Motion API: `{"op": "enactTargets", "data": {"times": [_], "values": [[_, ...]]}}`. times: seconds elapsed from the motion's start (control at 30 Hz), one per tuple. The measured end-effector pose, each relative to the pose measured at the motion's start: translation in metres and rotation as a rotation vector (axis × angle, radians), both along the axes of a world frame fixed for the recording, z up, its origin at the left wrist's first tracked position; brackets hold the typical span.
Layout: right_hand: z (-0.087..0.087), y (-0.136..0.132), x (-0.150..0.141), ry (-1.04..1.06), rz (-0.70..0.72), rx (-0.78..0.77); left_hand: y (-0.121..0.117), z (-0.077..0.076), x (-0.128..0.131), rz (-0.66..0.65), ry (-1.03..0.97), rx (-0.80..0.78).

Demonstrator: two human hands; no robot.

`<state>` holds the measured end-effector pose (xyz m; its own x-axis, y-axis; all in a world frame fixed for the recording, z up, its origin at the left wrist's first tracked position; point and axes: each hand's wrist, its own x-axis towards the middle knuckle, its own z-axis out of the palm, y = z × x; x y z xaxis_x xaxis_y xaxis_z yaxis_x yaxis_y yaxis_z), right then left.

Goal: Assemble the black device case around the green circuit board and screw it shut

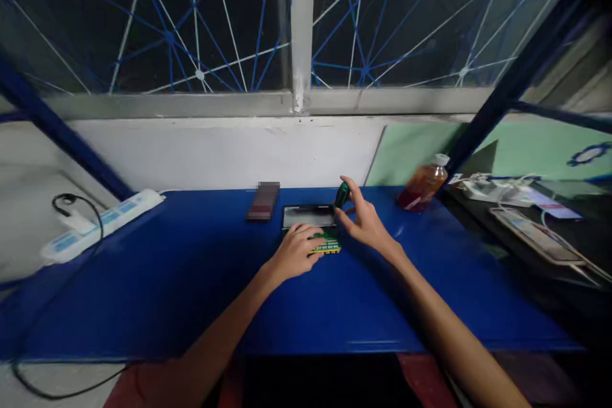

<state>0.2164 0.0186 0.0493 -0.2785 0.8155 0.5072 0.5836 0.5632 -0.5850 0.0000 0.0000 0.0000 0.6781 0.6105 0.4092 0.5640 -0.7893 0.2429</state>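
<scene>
An open flat case, looking like a screwdriver bit case [331,241], lies on the blue table [363,306]. Its green part with a yellow near edge faces me, and the dark-framed lid [308,216] with a greyish inside is at the back. My left hand [297,252] is closed over the left side of the green part, fingers across its top, hiding much of it. Just above the case's right end, my right hand [359,220] pinches a small dark green handle-like piece [342,195] between thumb and fingers. The piece is tilted; its exact kind is unclear.
A dark oblong object [263,202], partly blurred, lies left of the case. The bottle of reddish drink [423,185] stands at right. A white power strip [109,223] with a black cable lies at far left. Phones, one a white-framed phone [535,234], and cables lie beyond the right edge.
</scene>
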Motion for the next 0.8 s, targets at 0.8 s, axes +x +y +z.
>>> {"op": "enactTargets", "data": {"times": [0.8], "values": [[-0.0004,-0.0022,-0.0036,-0.059,-0.147,0.097,-0.0028,0.0057,0.0012,0.003,0.024,0.024]]}}
